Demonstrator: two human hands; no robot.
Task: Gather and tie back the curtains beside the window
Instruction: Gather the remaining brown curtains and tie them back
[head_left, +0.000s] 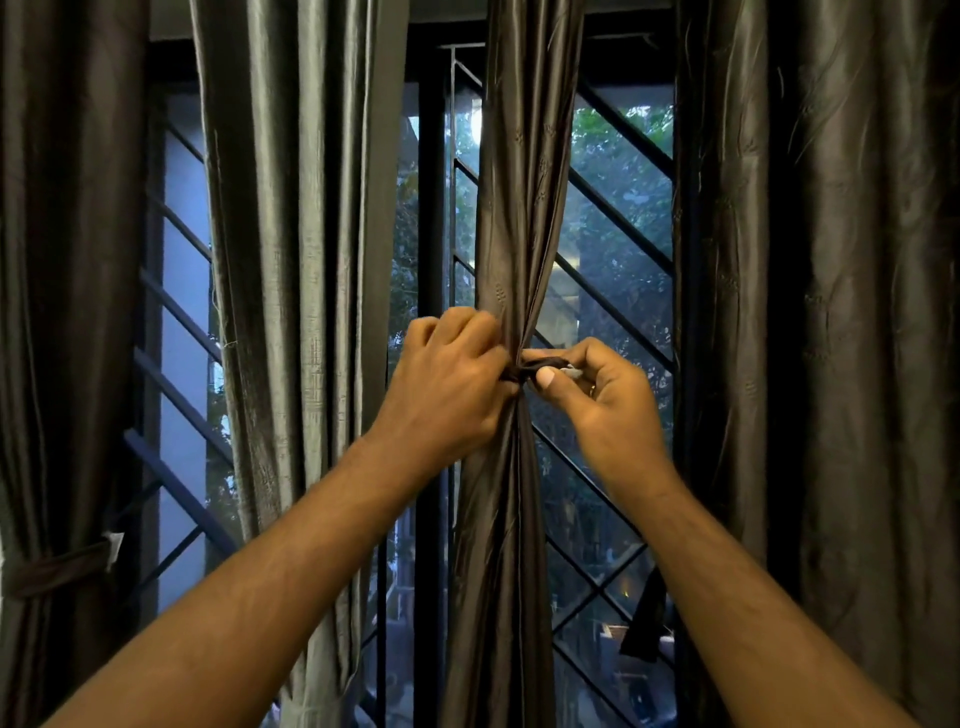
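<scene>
Centre curtain: gathered into one narrow bundle, hanging straight ahead against the window grille, long axis top to bottom.

- Left hand: fingers curled, grips the bundle at its waist from the left.
- Right hand: pinches the end of a dark tie band between thumb and forefinger, just right of the bundle. A pale tab shows at the band's end.
- The band appears to wrap the waist, crosswise to the curtain's axis.
- The hands are level, one either side of the cinch. The left is on the cloth and the right has the free end.
- Judgement: fastening step in hand. The next pull should run sideways across the bundle.

Outward:
- lighter curtain, left, hangs loose
- far-left curtain is already banded low down
- right curtain is untied, with a dark strip dangling beside it
</scene>
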